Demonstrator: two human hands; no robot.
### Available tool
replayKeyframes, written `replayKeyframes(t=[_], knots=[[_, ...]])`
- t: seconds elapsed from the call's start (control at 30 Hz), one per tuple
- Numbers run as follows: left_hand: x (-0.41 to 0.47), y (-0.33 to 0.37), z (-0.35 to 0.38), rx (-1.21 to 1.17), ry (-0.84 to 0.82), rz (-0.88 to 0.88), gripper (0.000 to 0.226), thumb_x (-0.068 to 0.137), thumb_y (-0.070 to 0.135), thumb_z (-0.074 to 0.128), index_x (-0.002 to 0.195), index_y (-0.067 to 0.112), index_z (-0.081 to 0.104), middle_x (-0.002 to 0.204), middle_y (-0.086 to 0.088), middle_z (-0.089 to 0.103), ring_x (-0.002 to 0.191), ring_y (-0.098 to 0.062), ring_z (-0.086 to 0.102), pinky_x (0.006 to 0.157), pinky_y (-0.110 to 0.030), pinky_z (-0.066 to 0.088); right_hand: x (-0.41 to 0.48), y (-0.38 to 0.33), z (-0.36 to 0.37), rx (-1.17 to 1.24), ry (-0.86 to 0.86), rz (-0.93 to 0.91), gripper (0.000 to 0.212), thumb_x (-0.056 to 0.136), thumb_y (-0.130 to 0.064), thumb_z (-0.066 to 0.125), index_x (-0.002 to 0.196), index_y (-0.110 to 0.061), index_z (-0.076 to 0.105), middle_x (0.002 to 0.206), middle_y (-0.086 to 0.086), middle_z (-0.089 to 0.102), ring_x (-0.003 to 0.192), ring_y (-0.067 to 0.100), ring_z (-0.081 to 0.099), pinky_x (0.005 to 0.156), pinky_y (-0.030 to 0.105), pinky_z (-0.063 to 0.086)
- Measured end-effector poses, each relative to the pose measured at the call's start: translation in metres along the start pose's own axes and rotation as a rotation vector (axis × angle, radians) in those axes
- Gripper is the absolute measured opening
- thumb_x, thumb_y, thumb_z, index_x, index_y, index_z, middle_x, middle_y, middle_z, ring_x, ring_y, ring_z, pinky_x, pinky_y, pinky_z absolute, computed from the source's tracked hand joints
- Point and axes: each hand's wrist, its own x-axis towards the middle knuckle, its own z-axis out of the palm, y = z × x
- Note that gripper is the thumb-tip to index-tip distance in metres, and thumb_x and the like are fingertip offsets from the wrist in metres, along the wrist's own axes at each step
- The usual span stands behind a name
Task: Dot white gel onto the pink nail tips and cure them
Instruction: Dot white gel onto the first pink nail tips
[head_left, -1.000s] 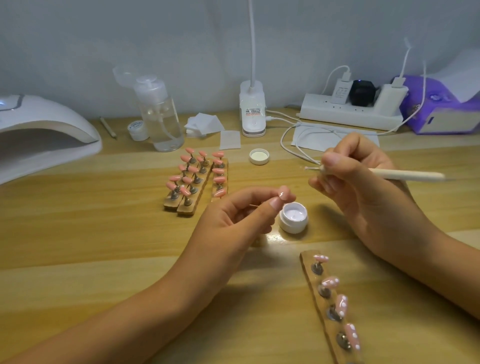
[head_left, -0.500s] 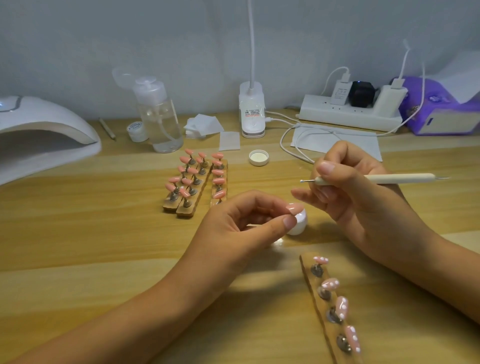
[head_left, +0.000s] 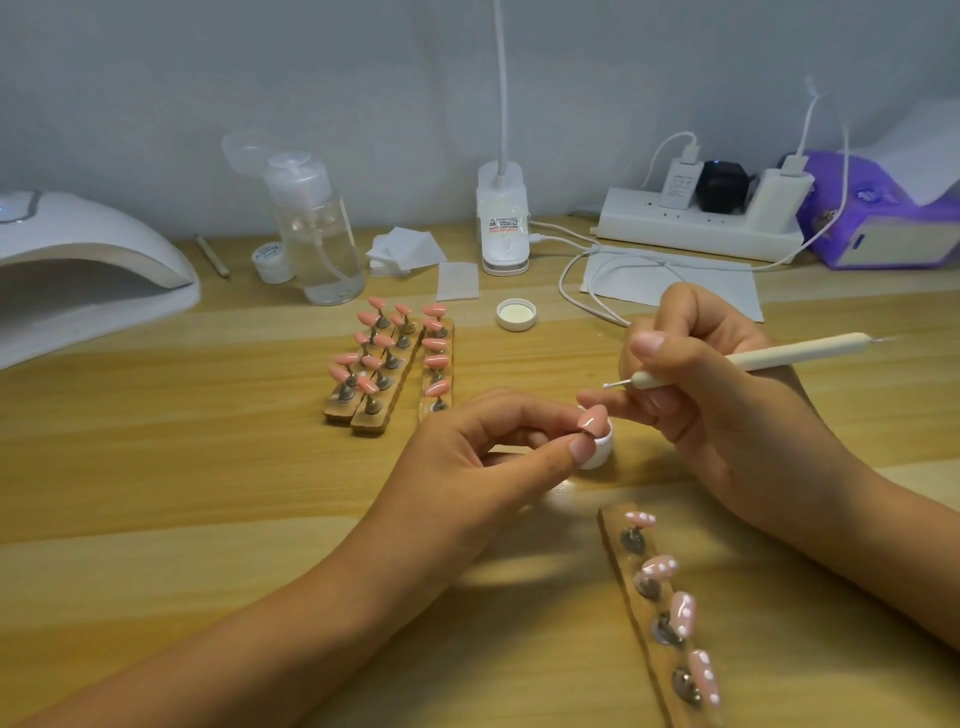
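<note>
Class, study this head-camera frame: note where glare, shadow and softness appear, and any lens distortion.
Head view: a bright glare patch on the table beside the gel pot; soft shadow on the wood under the left hand; the near strip of dotted tips looks slightly soft; the wide lens seems to bow the table's grain lines.

wall (head_left: 156, 78): pale grey, plain | table (head_left: 156, 493): light wood grain, meets wall at back

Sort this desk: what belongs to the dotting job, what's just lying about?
Job: left hand pinching a pink nail tip; right hand holding the dotting pen; gel pot; dotted tips; plain tips; curing lamp.
Lying about: pump bottle; power strip; clip lamp; wipes; tissue pack.
</note>
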Motion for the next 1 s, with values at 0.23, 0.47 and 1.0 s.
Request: replayKeyframes(t=[0.23,0.47,1.0], knots=[[0.0018,-0.0021,0.0016,0.025,-0.008,0.02,0.013,0.072,0.025,0.074,0.084,0.019,0.077,0.087,0.002,0.068,0.082,-0.013,0.059,0.075,-0.022,0.047,-0.0012,-0.0017,0.0018,-0.023,0.015,0.016,0.026,0.08,-0.015,0.068,0.06,-0.023,0.052,0.053,-0.003,0.045,0.05,0.005,0.046,0.06,0.024,0.055],[-0.0004,0.0014,0.0029,0.042,-0.016,0.019,0.011,0.072,0.024,0.075,0.081,0.021,0.077,0.091,-0.011,0.064,0.078,-0.015,0.054,0.07,-0.033,0.042,-0.0009,-0.0005,0.0014,-0.029,-0.006,0.025,0.023,0.078,-0.016,0.067,0.062,-0.024,0.053,0.055,-0.004,0.048,0.05,0.005,0.046,0.06,0.025,0.056],[-0.0018,0.0037,0.0043,0.036,-0.015,0.028,0.014,0.069,0.026,0.075,0.08,0.018,0.077,0.096,-0.02,0.061,0.078,-0.018,0.053,0.071,-0.033,0.042,-0.0003,0.0018,0.0,-0.045,-0.017,0.05,0.026,0.081,-0.011,0.067,0.063,-0.022,0.051,0.056,-0.004,0.048,0.05,0.005,0.046,0.063,0.028,0.057]])
